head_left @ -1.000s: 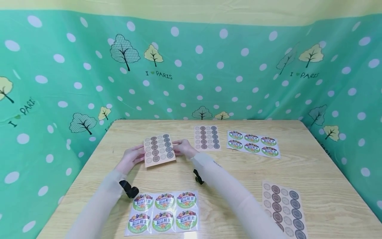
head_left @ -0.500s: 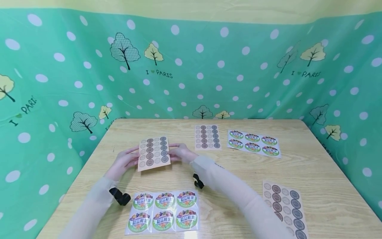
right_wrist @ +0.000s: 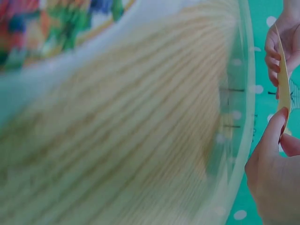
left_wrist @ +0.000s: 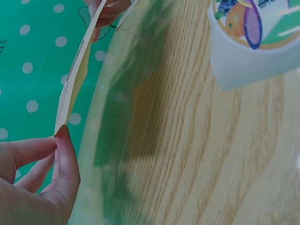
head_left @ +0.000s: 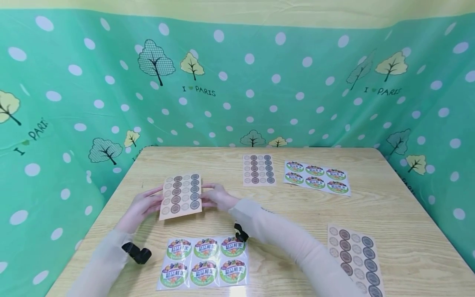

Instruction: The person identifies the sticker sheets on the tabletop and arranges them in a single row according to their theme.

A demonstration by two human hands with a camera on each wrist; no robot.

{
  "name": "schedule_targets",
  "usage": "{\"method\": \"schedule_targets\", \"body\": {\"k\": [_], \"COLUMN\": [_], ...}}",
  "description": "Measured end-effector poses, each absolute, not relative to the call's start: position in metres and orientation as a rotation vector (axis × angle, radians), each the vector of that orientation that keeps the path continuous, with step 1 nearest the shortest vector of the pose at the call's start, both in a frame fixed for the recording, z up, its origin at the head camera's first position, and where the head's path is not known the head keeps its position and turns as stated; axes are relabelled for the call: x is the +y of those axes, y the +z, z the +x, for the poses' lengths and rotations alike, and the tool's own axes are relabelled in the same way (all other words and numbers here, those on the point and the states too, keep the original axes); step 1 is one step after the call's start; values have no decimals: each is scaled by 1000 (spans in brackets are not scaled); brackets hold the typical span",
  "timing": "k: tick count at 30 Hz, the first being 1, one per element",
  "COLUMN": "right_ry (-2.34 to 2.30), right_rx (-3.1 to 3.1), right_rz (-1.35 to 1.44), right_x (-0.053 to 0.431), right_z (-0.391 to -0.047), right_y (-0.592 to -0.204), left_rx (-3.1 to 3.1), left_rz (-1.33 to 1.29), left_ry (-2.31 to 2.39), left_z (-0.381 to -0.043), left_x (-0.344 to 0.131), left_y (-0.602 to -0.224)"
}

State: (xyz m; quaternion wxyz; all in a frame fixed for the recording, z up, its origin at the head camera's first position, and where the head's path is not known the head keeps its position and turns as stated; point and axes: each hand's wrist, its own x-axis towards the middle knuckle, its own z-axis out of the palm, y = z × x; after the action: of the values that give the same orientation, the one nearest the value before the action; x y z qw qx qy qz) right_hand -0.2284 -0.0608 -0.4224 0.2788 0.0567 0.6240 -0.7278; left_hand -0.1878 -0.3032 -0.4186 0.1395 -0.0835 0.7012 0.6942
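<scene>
Nearest to the person, a fruit label sheet (head_left: 203,262) lies on the counter (head_left: 315,210). Well to its right lies a brown sticker sheet (head_left: 358,255), partly hidden by the right sleeve (head_left: 282,235). Beyond the fruit label sheet, the held sheet (head_left: 182,196), which carries rows of pale and dark circles, is between the two hands, raised above the counter and somewhat tilted. The left hand (head_left: 142,204) pinches its left edge, and the right hand (head_left: 219,197) pinches the right edge, so neither is nearer. Its long axis points away from the person, across the line from hand to hand. Farther back lie a similar sheet (head_left: 258,170) and, beside it, six more fruit labels (head_left: 316,177).
</scene>
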Motion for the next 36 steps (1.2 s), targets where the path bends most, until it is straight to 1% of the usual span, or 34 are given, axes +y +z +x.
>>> {"method": "schedule_targets", "body": {"k": [16,33,36], "right_ry": [-1957,-2005,-2016], "right_rx": [1647,1656,1651], "right_rz": [187,261,275], "right_x": [-86,-118,-123], "right_z": [-203,-187,-184], "right_y": [-421,-427,-430], "left_rx": [2063,2068,2037], "left_rz": [-309,-435,-466], "left_ry": [1940,1901,1951], "left_z": [-175,-172,-173], "left_x": [-326,-347,-350], "left_y": [-418,-421,-424]}}
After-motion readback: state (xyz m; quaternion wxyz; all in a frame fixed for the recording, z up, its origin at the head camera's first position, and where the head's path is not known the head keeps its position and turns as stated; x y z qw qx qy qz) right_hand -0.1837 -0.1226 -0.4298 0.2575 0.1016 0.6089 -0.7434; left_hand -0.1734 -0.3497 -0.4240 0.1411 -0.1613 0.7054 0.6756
